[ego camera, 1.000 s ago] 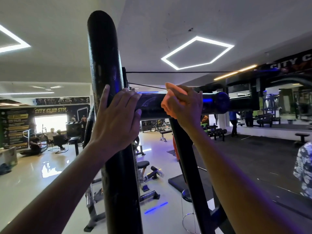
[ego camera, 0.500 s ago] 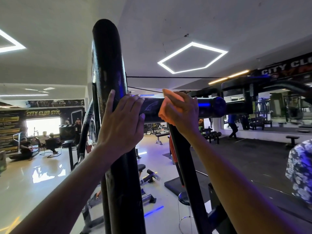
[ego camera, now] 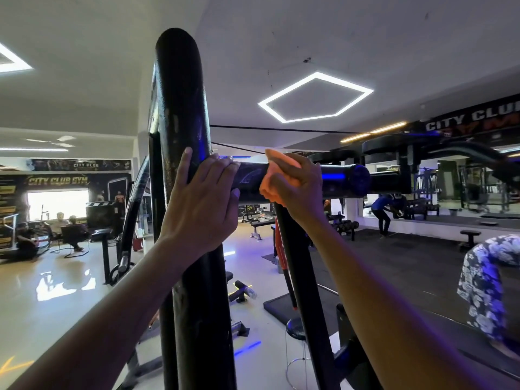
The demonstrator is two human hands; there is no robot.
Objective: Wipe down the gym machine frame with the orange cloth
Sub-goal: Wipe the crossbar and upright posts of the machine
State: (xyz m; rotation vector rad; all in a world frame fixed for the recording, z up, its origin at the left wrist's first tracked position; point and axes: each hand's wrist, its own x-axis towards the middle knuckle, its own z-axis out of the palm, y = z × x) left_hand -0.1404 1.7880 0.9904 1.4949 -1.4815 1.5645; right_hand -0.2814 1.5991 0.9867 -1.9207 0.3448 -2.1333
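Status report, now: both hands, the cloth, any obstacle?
Left hand flat on upright post. Right hand grips orange cloth on crossbar. Nothing blocking.

**Gym floor and fittings around my station**

Overhead I see a glowing white pentagon-shaped ceiling light (ego camera: 315,96) on the white ceiling. Far left, a dark wall banner with yellow "CITY CLUB GYM" lettering (ego camera: 57,180) sits above a bright window (ego camera: 57,204). Below that, a few seated people (ego camera: 66,229) are gathered on dark chairs over a glossy pale floor (ego camera: 56,299). Centre background, I note a black flat bench (ego camera: 260,223). Near the bottom, a round black stool with chrome legs (ego camera: 295,330). Right side: a person in a blue top (ego camera: 382,212) bending by a long wall mirror (ego camera: 464,192), and a blue-and-white floral garment (ego camera: 484,285) at the edge.
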